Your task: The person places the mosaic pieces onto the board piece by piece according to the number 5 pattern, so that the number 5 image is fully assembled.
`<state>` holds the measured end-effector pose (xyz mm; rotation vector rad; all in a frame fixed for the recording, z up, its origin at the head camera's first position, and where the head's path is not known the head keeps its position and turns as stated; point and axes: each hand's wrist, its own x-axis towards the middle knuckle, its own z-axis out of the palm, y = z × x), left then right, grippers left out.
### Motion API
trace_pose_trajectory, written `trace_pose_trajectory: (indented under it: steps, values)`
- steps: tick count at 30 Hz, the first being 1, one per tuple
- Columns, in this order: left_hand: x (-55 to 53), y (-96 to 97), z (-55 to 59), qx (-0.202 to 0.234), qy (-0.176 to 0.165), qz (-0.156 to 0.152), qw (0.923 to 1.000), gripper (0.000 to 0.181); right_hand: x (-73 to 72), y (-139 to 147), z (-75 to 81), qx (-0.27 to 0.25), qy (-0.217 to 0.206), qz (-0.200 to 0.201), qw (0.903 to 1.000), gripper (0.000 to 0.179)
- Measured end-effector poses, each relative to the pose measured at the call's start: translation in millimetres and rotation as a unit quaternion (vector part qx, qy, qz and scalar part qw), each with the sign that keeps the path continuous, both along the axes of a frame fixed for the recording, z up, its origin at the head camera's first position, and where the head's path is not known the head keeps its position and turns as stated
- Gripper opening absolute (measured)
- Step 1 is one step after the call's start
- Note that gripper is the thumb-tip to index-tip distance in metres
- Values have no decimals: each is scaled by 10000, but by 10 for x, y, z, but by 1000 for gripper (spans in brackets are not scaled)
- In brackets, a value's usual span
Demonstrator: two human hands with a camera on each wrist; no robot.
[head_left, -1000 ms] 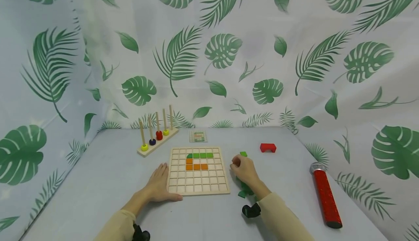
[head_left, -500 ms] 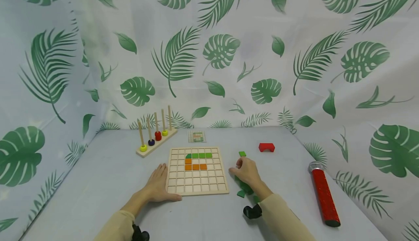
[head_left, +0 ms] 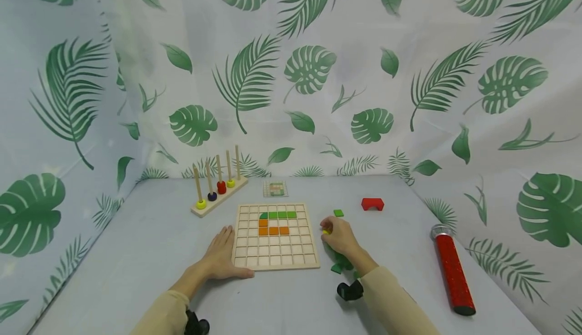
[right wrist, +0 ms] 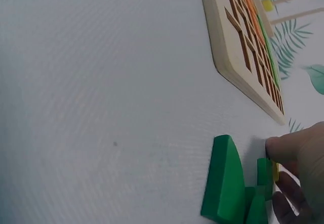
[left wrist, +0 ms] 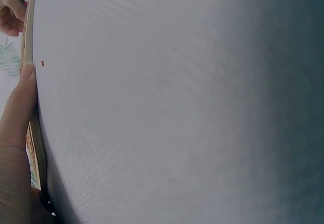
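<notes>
A wooden grid board (head_left: 277, 250) lies mid-table, with light green tiles (head_left: 282, 214), a dark green rounded piece and orange tiles (head_left: 274, 231) set in its cells. My left hand (head_left: 220, 259) rests along its left side, fingers straight; the thumb touches the front edge, as the left wrist view also shows. Right of the board, my right hand (head_left: 342, 238) pinches a small yellow tile (head_left: 325, 232) between thumb and fingers. Under and beside that hand lie several green pieces (right wrist: 223, 181), partly hidden by it. A single light green tile (head_left: 338, 213) lies just beyond.
A peg stand (head_left: 218, 198) with coloured beads stands behind the board at left. A patterned card (head_left: 275, 189) lies behind it. To the right are a red arch block (head_left: 373, 204) and a red tube (head_left: 453, 272). Leaf-printed cloth (head_left: 291, 72) rises behind the table.
A yellow tile now shows between my right thumb and fingers, where none was visible before. My left hand and the board have stayed in place.
</notes>
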<state>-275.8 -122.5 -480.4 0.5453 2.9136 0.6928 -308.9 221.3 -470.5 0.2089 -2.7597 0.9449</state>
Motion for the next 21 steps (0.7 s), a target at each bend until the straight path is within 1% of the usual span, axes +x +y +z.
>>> trace_pose_trajectory:
  steps: [3, 5, 9, 13, 16, 21]
  values:
    - [0, 4, 7, 22, -14, 11, 10000, 133, -13, 6, 3, -65, -71, 201, 9998, 27]
    - [5, 4, 10, 35, -18, 15, 10000, 133, -17, 15, 0, -35, -101, 243, 9996, 31]
    - [15, 4, 16, 45, -9, 12, 10000, 133, -10, 49, -3, 6, -128, 24, 9999, 32]
    - [23, 4, 25, 66, -16, 10, 10000, 132, -2, 76, -2, -104, -175, -212, 9996, 31]
    - [24, 3, 29, 79, -21, 7, 10000, 132, -1, 89, -3, -190, -225, -260, 9992, 31]
    - [11, 6, 31, 42, -11, -20, 10000, 132, -11, 118, -14, -321, -308, -176, 9989, 32]
